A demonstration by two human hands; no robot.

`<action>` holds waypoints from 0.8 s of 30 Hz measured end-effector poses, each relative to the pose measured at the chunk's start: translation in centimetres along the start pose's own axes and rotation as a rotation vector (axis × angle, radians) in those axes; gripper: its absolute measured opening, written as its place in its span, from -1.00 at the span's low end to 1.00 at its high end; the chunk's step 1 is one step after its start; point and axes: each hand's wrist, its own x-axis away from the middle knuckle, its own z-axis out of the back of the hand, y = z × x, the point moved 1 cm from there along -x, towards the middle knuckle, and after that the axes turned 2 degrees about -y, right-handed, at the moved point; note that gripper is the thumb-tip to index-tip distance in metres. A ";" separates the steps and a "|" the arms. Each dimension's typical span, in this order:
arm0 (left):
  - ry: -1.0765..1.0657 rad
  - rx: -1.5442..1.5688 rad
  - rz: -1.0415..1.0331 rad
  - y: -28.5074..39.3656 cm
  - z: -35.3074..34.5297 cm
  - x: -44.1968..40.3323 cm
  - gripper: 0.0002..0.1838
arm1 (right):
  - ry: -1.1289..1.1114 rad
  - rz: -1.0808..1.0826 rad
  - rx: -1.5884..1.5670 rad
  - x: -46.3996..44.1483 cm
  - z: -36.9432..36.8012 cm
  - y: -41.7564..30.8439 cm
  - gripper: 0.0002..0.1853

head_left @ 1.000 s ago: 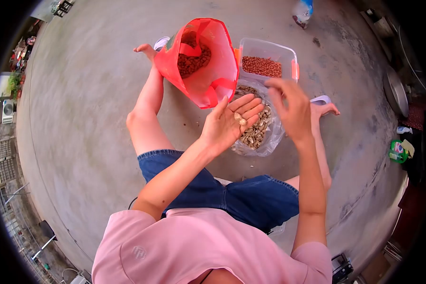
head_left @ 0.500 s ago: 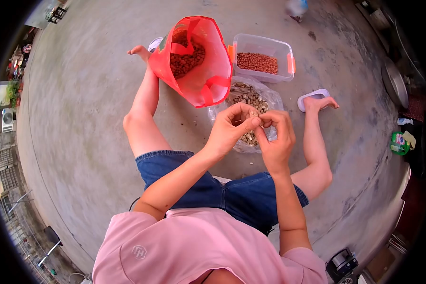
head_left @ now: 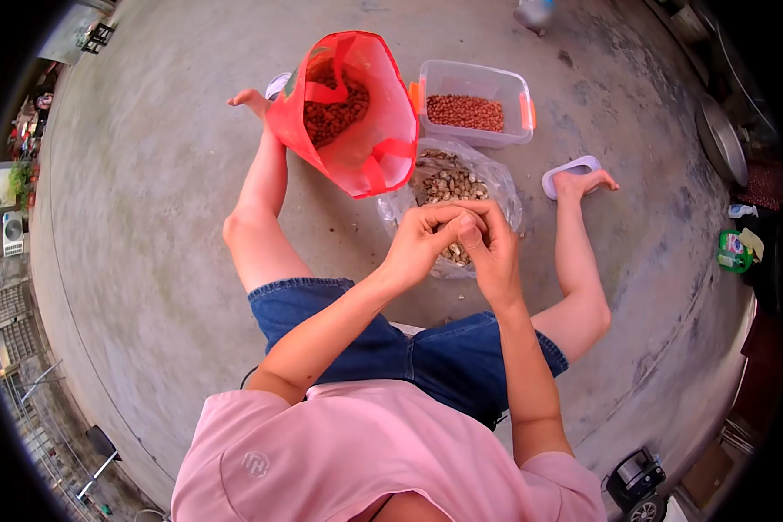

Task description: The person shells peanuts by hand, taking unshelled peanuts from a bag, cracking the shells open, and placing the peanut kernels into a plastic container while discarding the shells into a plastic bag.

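Observation:
My left hand (head_left: 422, 244) and my right hand (head_left: 493, 252) meet over the near part of a clear plastic bag (head_left: 505, 187) of peanut shells. The fingers of both are closed together, and whatever they hold is hidden between them. Beyond them to the left, a red bag (head_left: 383, 113) stands open with unshelled peanuts (head_left: 335, 109) inside. A clear plastic box (head_left: 496, 80) with orange latches holds reddish shelled peanuts (head_left: 465, 112), just behind the bag of shells.
My bare legs are spread on either side, with a white slipper (head_left: 565, 174) by the right foot. A metal basin (head_left: 722, 143) and a green container (head_left: 734, 251) are at the far right. A small black machine (head_left: 637, 478) is at the lower right.
One second ago my left palm lay open with a peanut on it and my right hand was apart. Both hands have since come together with fingers closed.

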 end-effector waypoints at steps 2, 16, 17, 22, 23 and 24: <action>0.023 0.068 0.106 -1.3 0.1 0.1 -0.70 | -0.025 -0.109 -0.146 0.2 0.2 2.5 -0.61; -0.077 -0.591 0.069 -0.9 1.4 0.7 -0.68 | 0.091 0.016 -0.230 1.5 0.7 3.3 -0.78; -0.146 -0.597 0.065 -0.8 1.5 0.6 -0.68 | 0.060 0.034 -0.195 1.5 0.9 3.1 -0.79; -0.186 -0.374 0.014 -0.5 1.2 0.7 -0.66 | 0.050 0.151 0.058 1.4 0.8 1.7 -0.71; -0.190 -0.372 -0.012 -0.7 1.1 0.7 -0.65 | 0.056 0.201 0.223 1.2 1.0 1.2 -0.69; -0.173 -0.396 -0.019 -0.6 1.0 0.8 -0.65 | 0.060 0.250 0.388 1.1 1.0 0.9 -0.66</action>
